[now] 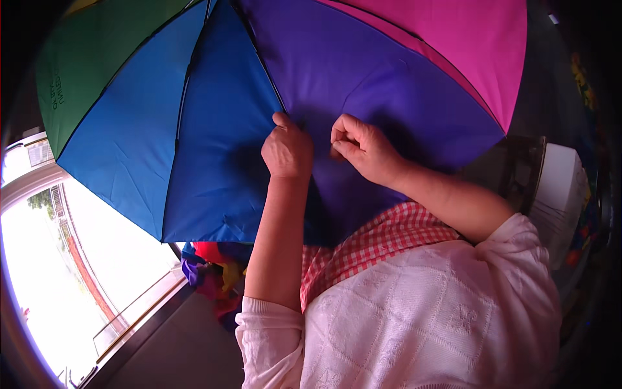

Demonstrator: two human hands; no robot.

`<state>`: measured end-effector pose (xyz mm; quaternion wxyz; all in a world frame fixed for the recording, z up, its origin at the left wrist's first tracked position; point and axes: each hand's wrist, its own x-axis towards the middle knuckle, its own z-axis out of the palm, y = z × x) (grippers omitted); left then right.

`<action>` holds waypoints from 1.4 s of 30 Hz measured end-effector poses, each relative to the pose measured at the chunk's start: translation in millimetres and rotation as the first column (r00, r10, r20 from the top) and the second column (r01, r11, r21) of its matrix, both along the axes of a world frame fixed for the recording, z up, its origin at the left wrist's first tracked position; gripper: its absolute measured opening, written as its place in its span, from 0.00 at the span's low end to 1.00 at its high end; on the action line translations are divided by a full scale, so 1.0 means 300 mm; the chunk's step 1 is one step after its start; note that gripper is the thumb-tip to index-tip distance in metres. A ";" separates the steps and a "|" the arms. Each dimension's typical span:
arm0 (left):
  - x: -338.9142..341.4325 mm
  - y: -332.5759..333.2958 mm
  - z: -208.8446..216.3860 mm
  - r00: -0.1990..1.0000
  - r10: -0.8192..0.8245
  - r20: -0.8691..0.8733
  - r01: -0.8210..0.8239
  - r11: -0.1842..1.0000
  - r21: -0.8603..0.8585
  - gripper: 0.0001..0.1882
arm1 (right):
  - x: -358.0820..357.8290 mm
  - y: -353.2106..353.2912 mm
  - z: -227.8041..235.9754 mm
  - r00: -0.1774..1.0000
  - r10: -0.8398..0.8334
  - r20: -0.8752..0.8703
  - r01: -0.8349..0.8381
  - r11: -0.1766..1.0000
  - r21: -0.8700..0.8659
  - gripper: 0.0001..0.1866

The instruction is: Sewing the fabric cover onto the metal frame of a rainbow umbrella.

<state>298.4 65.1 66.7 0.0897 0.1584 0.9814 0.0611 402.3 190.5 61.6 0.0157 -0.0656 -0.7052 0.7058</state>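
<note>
An opened umbrella (389,84) with green, blue, purple and pink panels fills the upper part of the head view, its dark ribs showing on this side. My left hand (286,150) is closed round one rib (262,61) where a blue panel meets the purple one, thumb uppermost. To its right, just in front of the purple panel, my right hand (368,146) has its thumb and bent fingers pinched together. Anything between those fingertips is too small to make out. The hands are apart, and the rib's lower end is hidden behind my left hand.
At the left is a bright glazed opening (58,259) with a pale frame. Several coloured cloth pieces (217,266) lie in a heap below the blue panels. A white box (558,188) stands at the right. A red checked apron (382,236) covers my lap.
</note>
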 end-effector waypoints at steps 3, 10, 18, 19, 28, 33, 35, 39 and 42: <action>0.007 -0.022 -0.003 0.995 0.076 -0.065 -0.069 0.991 0.114 0.11 | 0.000 -0.005 0.007 0.999 0.017 -0.030 -0.012 0.985 0.172 0.03; 0.001 -0.183 0.006 0.917 -0.014 0.400 -0.278 0.696 0.662 0.09 | 0.011 -0.009 -0.019 0.986 0.060 -0.157 0.001 0.931 0.365 0.03; 0.032 -0.239 0.051 0.601 -0.187 0.777 -0.722 0.289 0.628 0.07 | -0.150 -0.040 0.001 0.956 0.009 -0.295 0.176 0.783 0.596 0.04; 0.031 -0.244 0.049 0.590 -0.226 0.775 -0.738 0.239 0.631 0.07 | -0.172 -0.041 0.000 0.951 -0.033 -0.308 0.216 0.782 0.585 0.04; 0.040 -0.233 0.042 0.585 -0.184 0.790 -0.786 0.111 0.608 0.07 | -0.153 -0.092 -0.008 0.969 -0.007 -0.248 0.163 0.772 0.614 0.06; 0.027 -0.265 0.034 0.586 -0.274 0.763 -0.774 0.090 0.626 0.07 | -0.146 -0.112 0.001 0.969 0.024 -0.244 0.147 0.740 0.656 0.07; 0.022 -0.267 0.035 0.581 -0.313 0.752 -0.770 0.088 0.632 0.07 | -0.144 -0.116 0.012 0.973 0.022 -0.231 0.145 0.720 0.679 0.07; 0.029 -0.250 0.048 0.594 -0.232 0.770 -0.780 0.068 0.622 0.09 | -0.145 -0.114 0.014 0.976 0.028 -0.216 0.135 0.702 0.700 0.07; 0.029 -0.255 0.041 0.610 -0.240 0.755 -0.768 0.057 0.638 0.10 | -0.150 -0.119 0.010 0.975 0.035 -0.217 0.133 0.695 0.707 0.07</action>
